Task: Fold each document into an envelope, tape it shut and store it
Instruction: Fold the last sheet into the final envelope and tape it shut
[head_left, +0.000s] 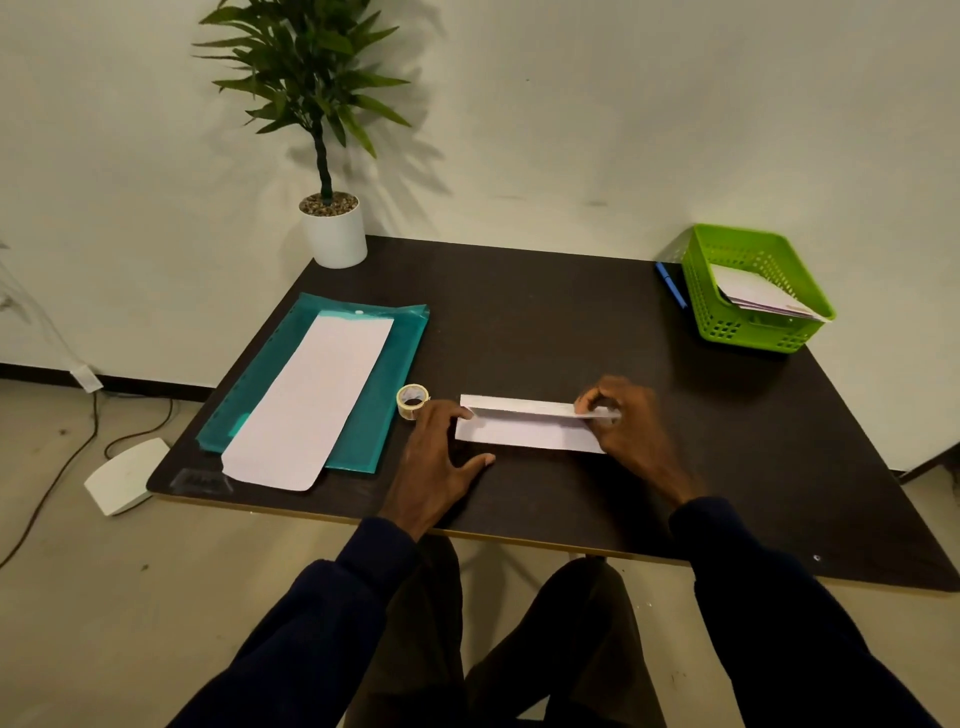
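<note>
Tape roll (413, 401) stands between teal folder (395, 358) and folded paper (524, 430).

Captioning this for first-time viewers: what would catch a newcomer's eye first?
At the dark table's centre, two hands work a folded white paper: the left hand presses its left end, the right hand pinches its raised flap. Then the bright green plastic basket holding papers at the far right corner, and the teal plastic folder under a long white sheet on the left.
</note>
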